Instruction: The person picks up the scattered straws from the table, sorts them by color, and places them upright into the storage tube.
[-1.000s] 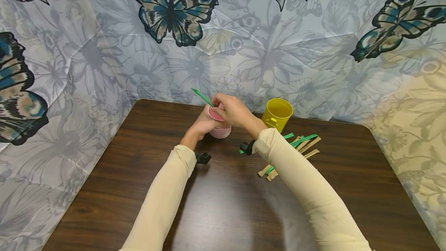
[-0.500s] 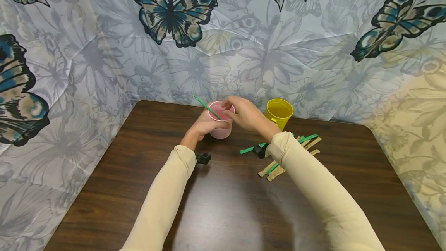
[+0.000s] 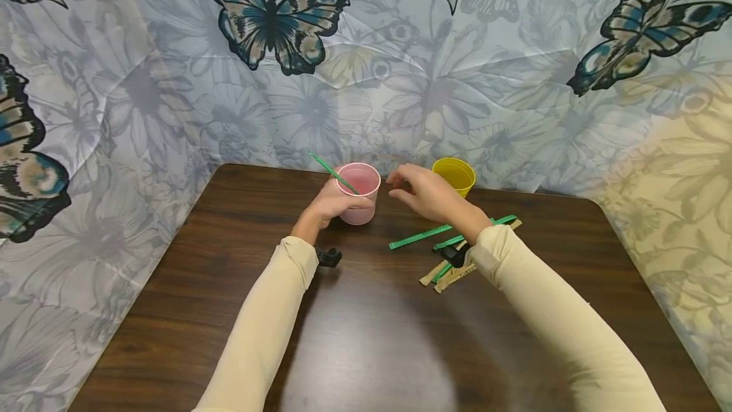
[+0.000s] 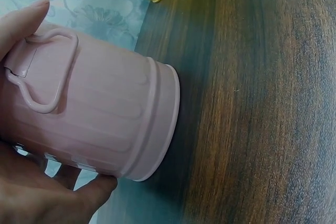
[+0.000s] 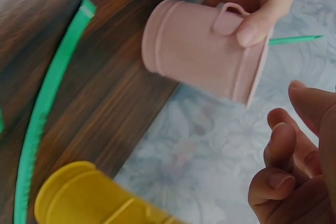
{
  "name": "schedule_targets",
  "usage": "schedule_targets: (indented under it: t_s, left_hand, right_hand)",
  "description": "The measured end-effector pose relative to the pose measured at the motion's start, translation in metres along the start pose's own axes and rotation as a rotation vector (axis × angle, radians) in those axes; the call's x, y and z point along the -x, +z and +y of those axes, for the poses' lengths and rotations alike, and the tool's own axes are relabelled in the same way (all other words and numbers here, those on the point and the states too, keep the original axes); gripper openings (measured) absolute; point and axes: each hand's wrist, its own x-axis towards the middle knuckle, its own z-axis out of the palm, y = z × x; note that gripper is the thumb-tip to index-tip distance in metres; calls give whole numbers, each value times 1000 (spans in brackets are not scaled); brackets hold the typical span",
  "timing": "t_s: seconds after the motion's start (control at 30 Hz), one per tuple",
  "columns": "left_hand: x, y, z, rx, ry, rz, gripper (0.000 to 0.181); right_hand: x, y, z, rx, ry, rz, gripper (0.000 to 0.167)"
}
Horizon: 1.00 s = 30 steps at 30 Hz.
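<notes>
My left hand (image 3: 330, 201) grips a small pink metal bucket (image 3: 359, 215) that stands upright near the table's back edge. The thumb lies across the front of its wall; a small looped handle shows in the left wrist view (image 4: 65, 72). Inside the pink bucket leans a thin green stick-shaped packet (image 3: 327, 167), its top poking out over the left rim. Just right of the bucket hovers my right hand (image 3: 426, 192), fingers loosely bent and holding nothing. Behind that hand stands a yellow bucket (image 3: 460, 173), partly hidden by it.
Several slim green packets (image 3: 420, 237) and tan paper packets (image 3: 454, 277) lie loosely crossed on the dark wooden table (image 3: 366, 336), partly under my right wrist. A butterfly-print cloth (image 3: 440, 94) hangs right behind the table's back edge.
My right hand has let go of the green packet, which now leans in the pink bucket, and has moved right, away from the rim. The left hand keeps its grip.
</notes>
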Motion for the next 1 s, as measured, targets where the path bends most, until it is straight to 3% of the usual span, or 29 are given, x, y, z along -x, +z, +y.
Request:
schedule_targets:
  t_s: [0.37,0.83,1.0]
  left_hand:
    - [0,2,2,14,11,9,90]
    - [1,1,2,12,7,10,89]
    - [1,1,0,7,6,0,90]
  right_hand:
    - [45,-6,25,-19,129,-81,24]
    - [94,1,49,-10,124,-189,24]
    - [108,12,59,-12,139,-174,23]
